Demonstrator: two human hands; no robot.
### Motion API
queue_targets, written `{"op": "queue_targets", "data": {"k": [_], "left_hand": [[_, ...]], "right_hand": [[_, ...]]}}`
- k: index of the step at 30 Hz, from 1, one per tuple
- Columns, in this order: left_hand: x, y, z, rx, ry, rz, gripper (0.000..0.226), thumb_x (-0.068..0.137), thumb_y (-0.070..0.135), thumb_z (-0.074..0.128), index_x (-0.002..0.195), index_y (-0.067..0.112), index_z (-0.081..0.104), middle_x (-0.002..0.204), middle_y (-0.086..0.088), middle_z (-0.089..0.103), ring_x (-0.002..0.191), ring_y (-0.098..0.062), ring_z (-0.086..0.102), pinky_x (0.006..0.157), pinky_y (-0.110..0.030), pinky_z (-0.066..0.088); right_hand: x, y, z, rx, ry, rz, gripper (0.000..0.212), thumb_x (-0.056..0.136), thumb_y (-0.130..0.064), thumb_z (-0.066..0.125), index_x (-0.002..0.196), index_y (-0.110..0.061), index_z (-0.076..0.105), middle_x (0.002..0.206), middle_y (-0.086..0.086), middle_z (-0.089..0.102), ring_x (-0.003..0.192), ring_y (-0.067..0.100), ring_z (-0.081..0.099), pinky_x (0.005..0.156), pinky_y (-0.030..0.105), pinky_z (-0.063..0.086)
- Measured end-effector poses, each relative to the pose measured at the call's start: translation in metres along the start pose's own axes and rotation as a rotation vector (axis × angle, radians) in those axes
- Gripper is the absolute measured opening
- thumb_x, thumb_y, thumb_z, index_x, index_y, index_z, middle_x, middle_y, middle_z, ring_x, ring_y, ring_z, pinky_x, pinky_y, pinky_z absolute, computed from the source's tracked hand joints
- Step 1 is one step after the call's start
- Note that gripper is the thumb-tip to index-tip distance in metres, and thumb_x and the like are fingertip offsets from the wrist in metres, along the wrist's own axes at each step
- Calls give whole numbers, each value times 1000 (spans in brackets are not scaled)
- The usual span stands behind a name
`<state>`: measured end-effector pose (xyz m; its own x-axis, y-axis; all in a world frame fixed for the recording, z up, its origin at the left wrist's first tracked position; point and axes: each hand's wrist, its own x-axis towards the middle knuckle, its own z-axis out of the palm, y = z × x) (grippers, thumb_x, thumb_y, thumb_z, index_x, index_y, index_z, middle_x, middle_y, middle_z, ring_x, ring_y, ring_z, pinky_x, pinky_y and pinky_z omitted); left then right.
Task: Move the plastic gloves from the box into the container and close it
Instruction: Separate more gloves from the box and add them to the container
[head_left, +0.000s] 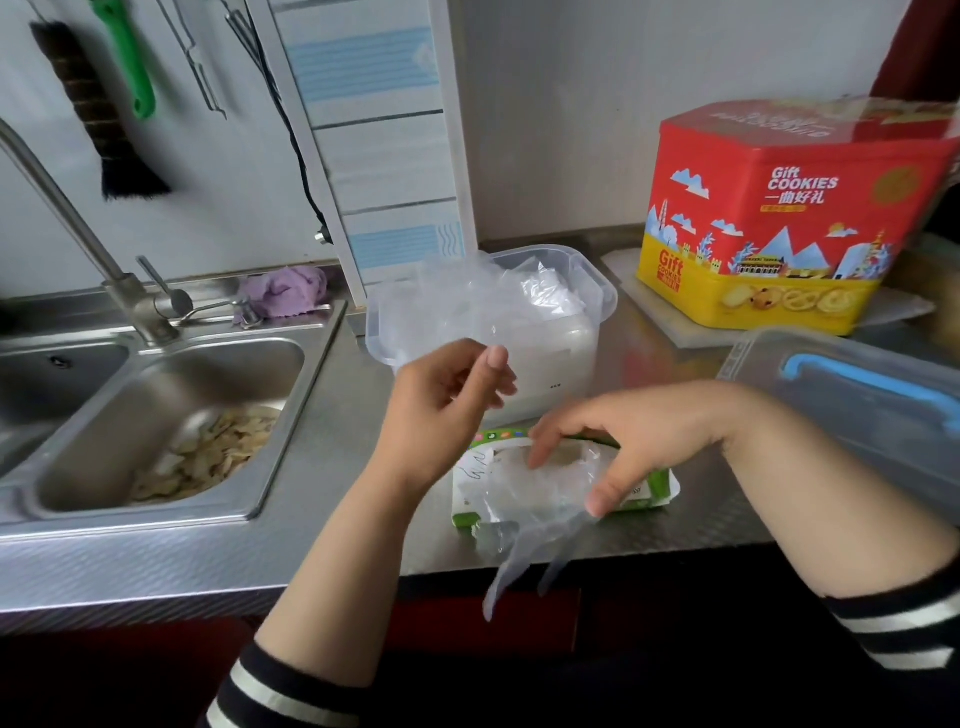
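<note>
Counter (322, 415): brushed steel, flat and slick; I work here beside the sink (156, 415), which holds pale scraps.
Cookie tin (779, 218): red and yellow, hard-edged, well behind my right arm and out of my way.
Lid (852, 395): clear stiff plastic with a blue handle, lying off to the right, so closing is not yet done.
Container (550, 364): milky, rounded, open, already heaped with crinkled clear gloves that stand above the rim.
Box (644, 488): flat white-and-green card with a torn oval slot, just in front of the container.
Left hand (447, 405): fingers curled, pinching a thin filmy glove (452, 306) raised over the container's near edge.
Right hand (613, 441): spread over the box, fingertips pinching the next glove (524, 540), whose limp fingers hang past the counter edge.
Doing it well: I judge I should drop the left glove deep, press the pile down, and pull the next one out slowly so the flimsy film does not drag the light box.
</note>
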<state>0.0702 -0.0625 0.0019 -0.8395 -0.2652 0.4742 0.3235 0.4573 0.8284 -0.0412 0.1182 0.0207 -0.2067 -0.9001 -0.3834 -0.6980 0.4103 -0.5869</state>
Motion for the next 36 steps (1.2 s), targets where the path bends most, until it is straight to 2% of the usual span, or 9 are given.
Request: {"op": "queue_targets", "data": {"k": [3,8,11,15,20,27,31,33,36], "left_hand": [[-5,-11,7,-111,-203,-111,61,87,67,48,88,9,69,89,-9,72,84,-20,68,77,-27,53],[-14,-20,15,-190,-364,-197,79,72,82,52,106,12,65,101,1,71,99,-12,66,86,-23,50],[-18,-21,16,-250,-401,-220,90,68,82,57,117,7,59,112,-6,67,107,-16,62,92,-27,49],[-23,-27,16,-306,-322,-286,76,76,61,71,126,7,54,122,-11,65,118,-27,60,101,-38,47],[-24,-27,30,-233,-99,-411,18,88,14,71,99,2,62,83,2,75,78,-9,70,73,-27,55],[-24,-26,34,-325,-38,-391,14,92,13,65,106,11,66,90,-7,74,81,-18,68,69,-30,54],[-27,-24,36,-352,4,-348,11,95,12,60,105,12,65,84,-2,73,74,-16,68,65,-26,54],[-29,-23,35,-325,45,-335,10,96,13,58,104,17,64,71,5,66,61,-10,58,55,-21,48],[-31,-21,32,-323,55,-334,14,99,14,54,109,18,63,79,2,70,70,-15,63,62,-33,54]], "right_hand": [[-6,2,6,-80,-12,18,58,77,-32,80,128,-38,55,137,-23,39,125,-4,38,96,-1,25],[10,10,22,144,466,26,8,84,-24,74,80,-30,70,82,-6,65,72,7,55,64,16,40],[12,12,27,343,625,-4,32,88,-34,65,79,-4,69,63,4,51,57,10,41,51,19,31],[19,13,40,638,861,-19,69,79,-58,54,77,10,55,63,8,41,60,17,35,62,31,29],[31,17,50,980,1008,49,39,94,-48,52,63,-26,62,53,-22,57,59,-4,52,74,25,41],[31,30,71,1067,923,-94,71,62,-74,72,116,-31,58,122,-8,65,117,11,60,100,36,48],[36,30,76,917,1053,-60,28,82,-23,76,105,-31,62,102,-10,71,94,6,67,88,32,54],[34,29,74,992,1156,-38,7,89,-27,66,94,-29,70,83,-11,71,79,4,65,80,27,51],[28,25,67,1135,1176,-25,20,82,-46,60,81,-35,77,80,-9,73,80,8,66,85,34,52]]}}
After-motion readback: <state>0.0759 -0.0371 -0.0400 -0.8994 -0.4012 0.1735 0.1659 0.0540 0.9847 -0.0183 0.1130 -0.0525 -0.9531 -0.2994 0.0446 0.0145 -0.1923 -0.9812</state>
